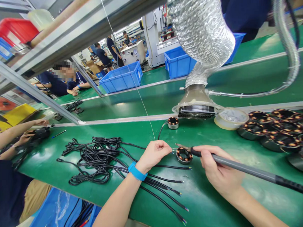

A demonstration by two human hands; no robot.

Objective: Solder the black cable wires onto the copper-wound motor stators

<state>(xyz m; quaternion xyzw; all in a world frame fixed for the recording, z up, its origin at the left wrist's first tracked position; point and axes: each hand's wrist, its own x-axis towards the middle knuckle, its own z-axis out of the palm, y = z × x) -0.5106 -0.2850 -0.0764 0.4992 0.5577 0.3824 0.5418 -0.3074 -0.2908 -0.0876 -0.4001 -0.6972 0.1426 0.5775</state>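
My left hand (157, 154), with a blue wristband (137, 171), is closed in a pinch. Thin wire ends (174, 150) of a black cable stick out from its fingertips, beside a small stator with copper windings (184, 156). A thin strand of solder wire (143, 101) hangs from above and runs down behind this hand. My right hand (220, 169) is wrapped round a grey-and-black soldering iron (244, 167). The iron's tip points left, just above the stator and close to the wire ends. Whether the tip touches them I cannot tell.
Black cables (95, 158) lie bundled at left. A fume extractor hood (198, 102) hangs beyond the hands, near another stator (173, 123). Larger stators (277, 141) and a round clear tub (231, 118) stand right. A co-worker's hands (26, 137) work at far left.
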